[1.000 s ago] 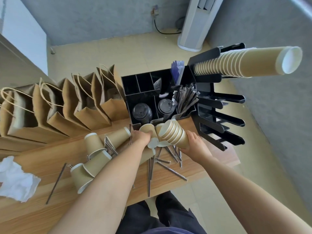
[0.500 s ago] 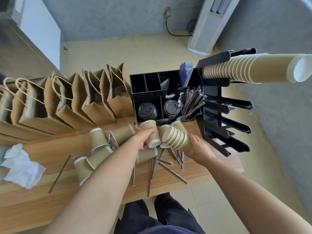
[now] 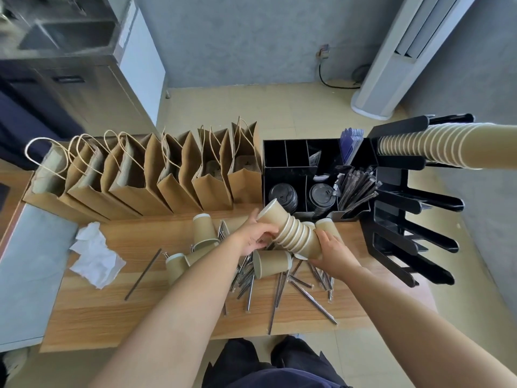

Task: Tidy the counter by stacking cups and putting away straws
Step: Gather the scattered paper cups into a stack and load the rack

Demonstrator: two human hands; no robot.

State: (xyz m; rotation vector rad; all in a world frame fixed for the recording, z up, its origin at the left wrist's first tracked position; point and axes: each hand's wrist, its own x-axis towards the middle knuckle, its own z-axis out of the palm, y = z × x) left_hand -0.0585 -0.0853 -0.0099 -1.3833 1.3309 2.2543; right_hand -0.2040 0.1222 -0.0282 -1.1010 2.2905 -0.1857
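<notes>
Change: half a second earlier the left hand (image 3: 256, 237) held a single cup apart from the stack; that cup had since been pushed onto the nested stack of cups (image 3: 291, 231), which had grown longer.
Hands: the right hand (image 3: 334, 254) curled round the stack's lower end, the left hand's fingers wrapped its upper part; both were clamped on the same stack.
Stack: ribbed tan paper, white rolled rims, tilted, held just above the counter (image 3: 112, 306), in front of the black organizer (image 3: 282, 175).
Loose cups: one lying cup (image 3: 271, 263) lay on its side under the stack; an upright-ish cup (image 3: 205, 228) sat left of the organizer's front; others were partly hidden by the arm.
Straws: thin wrapped straws (image 3: 313, 301) were scattered on the wood-grain counter, in front of the organizer.
Organizer: glossy black compartments holding dark lids (image 3: 321, 196) and straw packets.
Left of organizer: a row of kraft paper bags (image 3: 156, 175) with twisted handles; a crumpled white tissue (image 3: 96, 254) sat farther left.
</notes>
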